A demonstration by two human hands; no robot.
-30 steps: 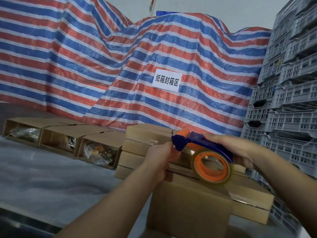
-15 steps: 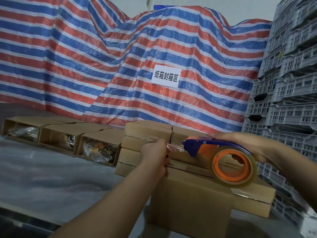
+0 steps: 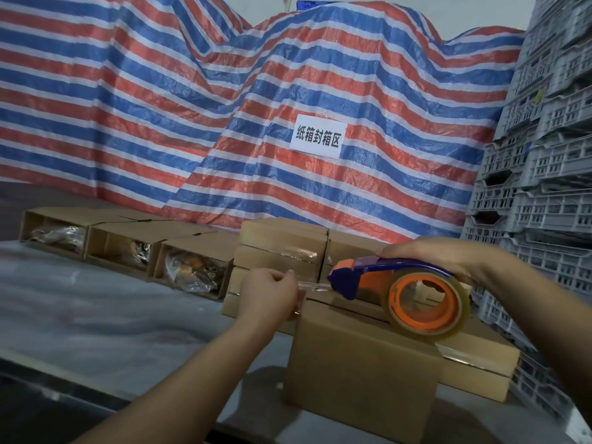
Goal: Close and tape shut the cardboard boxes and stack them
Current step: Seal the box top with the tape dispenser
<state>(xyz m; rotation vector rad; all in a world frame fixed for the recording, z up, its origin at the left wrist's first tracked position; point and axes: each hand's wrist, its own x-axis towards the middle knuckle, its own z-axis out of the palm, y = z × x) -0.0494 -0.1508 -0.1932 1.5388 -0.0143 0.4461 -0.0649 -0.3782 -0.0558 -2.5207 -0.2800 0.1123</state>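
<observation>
1. Big picture first: the striped tarpaulin (image 3: 160, 107) fills the back, with a white paper sign (image 3: 317, 137) on it, and grey plastic crates (image 3: 544, 187) tower on the right. None of that is in play.

2. On the worktable (image 3: 96, 315), the stack of sealed boxes (image 3: 282, 248) stands behind the action, several layers high, with glossy tape showing on the fronts. That part of the job looks done.

3. Still to do: three open boxes (image 3: 128, 248) lie in a row at the left, mouths facing us, bagged goods visible inside. No flaps closed, no tape there.

4. Front and centre, the box in hand (image 3: 362, 357) sits closed on the near edge of the table, touching the stack behind it. I see no tape along its top seam yet, so my call is that this one is only beginning.

5. The right hand (image 3: 439, 254) wraps over the blue handle of the tape dispenser (image 3: 400, 290), whose orange-cored roll hovers just over the box's far top edge.

6. The left hand (image 3: 272, 293) pinches the free tape end (image 3: 312, 286), stretched taut from the dispenser's nose, above the box's left corner.

7. My read: lay the strip, cut, stack, then take the three at left.
</observation>
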